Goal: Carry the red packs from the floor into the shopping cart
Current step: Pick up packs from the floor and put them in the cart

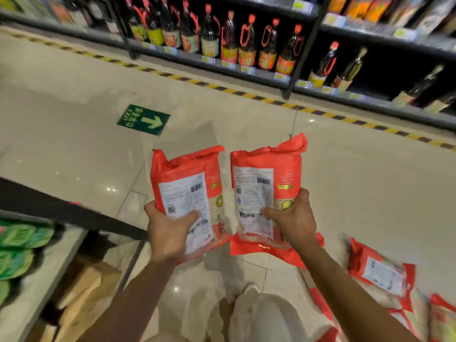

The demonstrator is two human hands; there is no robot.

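**2 red packs held up, more lying on the floor**

At far left, blurred green packets [22, 243] on a low shelf [37, 287], with brown cartons [84, 285] just beside it. Further in, stuck to the pale tiled floor [74, 149], a green exit sign [143, 119].

Left of centre, gripped in the left hand [167, 229]: 1 red pack [190, 183], raised clear of the floor, thumb across the white back label, fingers curled behind. Long axis near-upright in the view, top leaning slightly left, crimped top seal pointing away toward the far shelving, label side facing the camera.

Just beside it, apart by a narrow gap, gripped the same way in the right hand [293, 218]: a 2nd red pack [266, 178], long axis also near-upright, top seal pointing away, label side toward the camera.

Beyond both, a yellow-and-black tape line [222, 88], then dark bottles [246, 43] with red caps in a row.

At lower right, lying flat on the floor: further red packs [380, 270], the nearest label side up, long axis slanting down to the right, the rest blurred.
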